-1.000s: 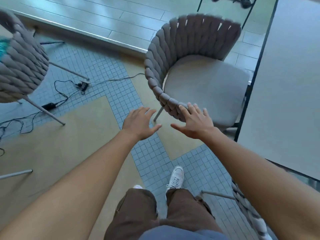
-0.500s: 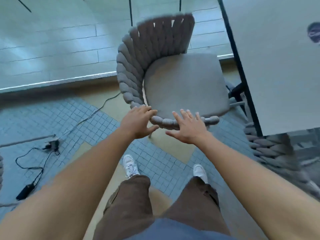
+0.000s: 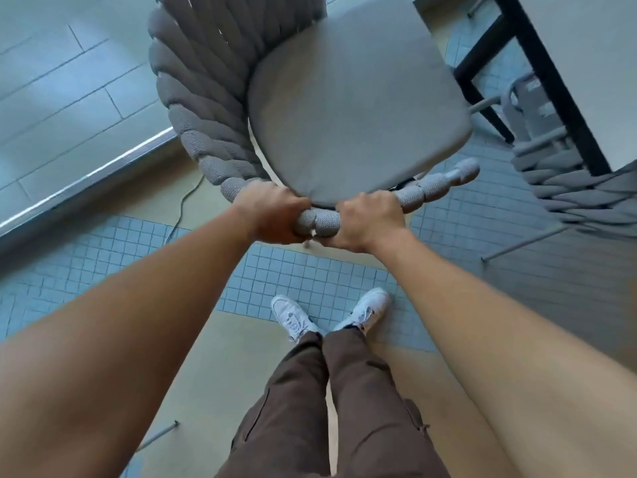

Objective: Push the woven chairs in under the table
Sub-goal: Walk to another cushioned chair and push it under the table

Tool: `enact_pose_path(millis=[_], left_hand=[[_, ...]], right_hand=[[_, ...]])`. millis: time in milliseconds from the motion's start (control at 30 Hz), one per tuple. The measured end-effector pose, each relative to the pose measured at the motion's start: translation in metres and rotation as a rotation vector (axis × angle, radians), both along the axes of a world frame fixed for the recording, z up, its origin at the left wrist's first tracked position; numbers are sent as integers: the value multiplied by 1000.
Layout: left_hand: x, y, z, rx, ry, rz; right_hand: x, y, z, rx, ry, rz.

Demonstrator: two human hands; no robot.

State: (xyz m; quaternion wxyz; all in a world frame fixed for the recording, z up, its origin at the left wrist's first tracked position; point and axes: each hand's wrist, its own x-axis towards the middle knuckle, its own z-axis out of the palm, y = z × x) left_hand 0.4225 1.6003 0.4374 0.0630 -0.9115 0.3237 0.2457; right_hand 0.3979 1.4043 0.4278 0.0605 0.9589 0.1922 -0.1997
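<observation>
- The left hand (image 3: pixel 274 215) is wrapped tight around the woven rope rim (image 3: pixel 319 220) of the grey woven chair (image 3: pixel 351 101), fingers curled under the braided edge.
- The right hand (image 3: pixel 370 220) grips the same rim just beside the left, with a short stretch of knitted rope showing between the two hands.
- The chair stands straight ahead of the person, its padded grey seat cushion (image 3: pixel 358 108) facing up and its tall braided back curving round the left side.
- The desk (image 3: pixel 586 56) sits at the upper right, a pale top with a dark edge and a dark leg (image 3: pixel 482 94) just beside the chair's far corner; the chair is near the desk, and its seat lies wholly outside the desk edge.
- A second woven chair (image 3: pixel 579 188) is at the right, partly tucked below the desk top.
- The floor (image 3: pixel 293 277) is small blue-grey tiles with tan patches; a thin cable (image 3: pixel 182 208) trails across it at the left.
- White sneakers (image 3: pixel 293 317) and brown trousers (image 3: pixel 331 408) show below the arms.
</observation>
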Motion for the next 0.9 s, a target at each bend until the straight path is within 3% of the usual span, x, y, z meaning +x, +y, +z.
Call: enact_pose_path(millis=[200, 467, 700, 900], left_hand=[[3, -7, -4, -22, -59, -8], [19, -60, 1, -84, -48, 67], [23, -61, -3, -102, -40, 42], [39, -35, 1, -144, 70, -189]], right_hand=[[4, -10, -3, 76, -92, 46], [36, -63, 2, 58, -69, 55], [36, -67, -1, 82, -82, 25], [35, -54, 10, 18, 9, -7]])
